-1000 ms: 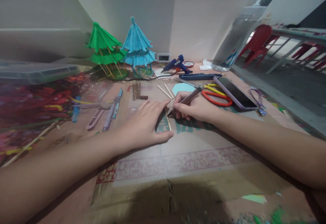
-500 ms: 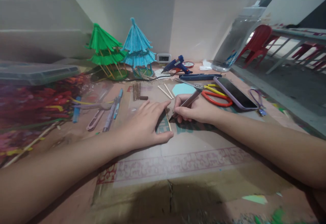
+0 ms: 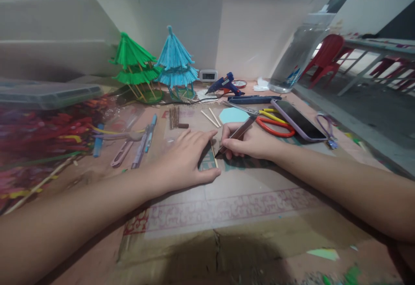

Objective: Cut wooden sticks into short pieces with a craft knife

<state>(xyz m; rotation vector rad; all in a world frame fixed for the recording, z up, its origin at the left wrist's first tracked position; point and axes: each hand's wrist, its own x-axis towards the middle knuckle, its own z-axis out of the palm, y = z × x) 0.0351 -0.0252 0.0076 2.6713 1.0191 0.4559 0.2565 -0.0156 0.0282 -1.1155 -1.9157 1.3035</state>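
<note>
My right hand [image 3: 248, 140] grips a brown marker [image 3: 239, 132] like a pen, its dark tip on a thin wooden stick [image 3: 214, 155]. My left hand [image 3: 191, 155] lies flat with its fingers spread; its index fingertip is at the stick's far end and the thumb is near the close end. Beyond the left hand are several brown sticks [image 3: 174, 116] in a row and a brown marker cap [image 3: 183, 126]. Two plain sticks [image 3: 210, 118] lie near a light blue paper polygon [image 3: 231, 114], which is partly behind my right hand.
Scissors [image 3: 275, 126] and a phone [image 3: 300, 120] lie to the right. Behind stand a green model [image 3: 134, 60], a blue model [image 3: 175, 58], a glue gun [image 3: 223, 84], a small clock [image 3: 208, 75] and a big clear bottle [image 3: 292, 56]. Pens [image 3: 151, 133] and blurred red craft pieces [image 3: 48, 133] are left.
The marker tip has slid slightly along the stick towards me. My left hand stays in place, and the whole view has shifted a little.
</note>
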